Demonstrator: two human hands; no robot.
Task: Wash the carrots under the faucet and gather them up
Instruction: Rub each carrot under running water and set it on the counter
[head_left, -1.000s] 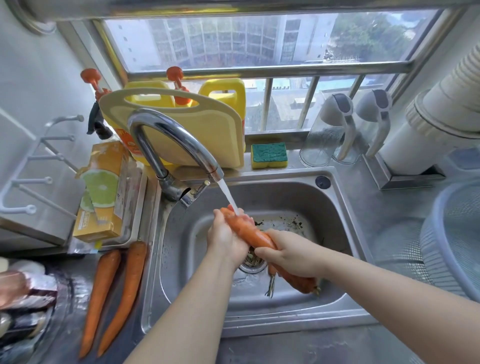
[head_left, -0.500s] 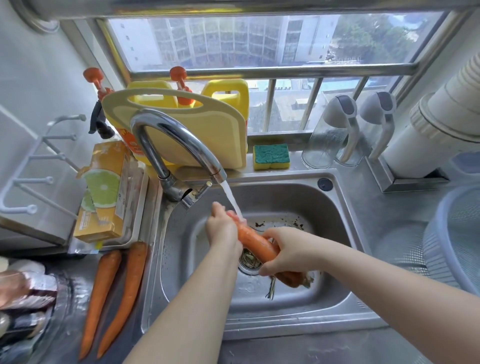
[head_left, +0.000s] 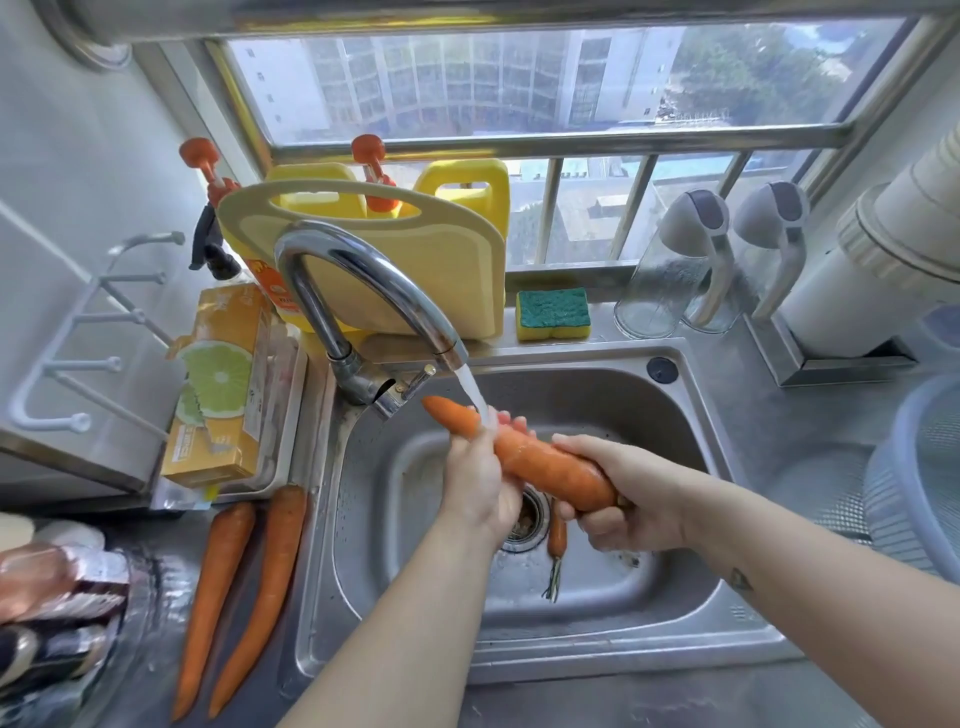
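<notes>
On the wet steel counter at your left, two long orange carrots lie side by side, just beside the stainless steel sink. The curved chrome faucet pours a stream onto a thick orange carrot you hold over the basin. Your left hand wraps its narrow part, fingers curled around it; your right hand clamps the thick end. A small carrot lies by the drain.
</notes>
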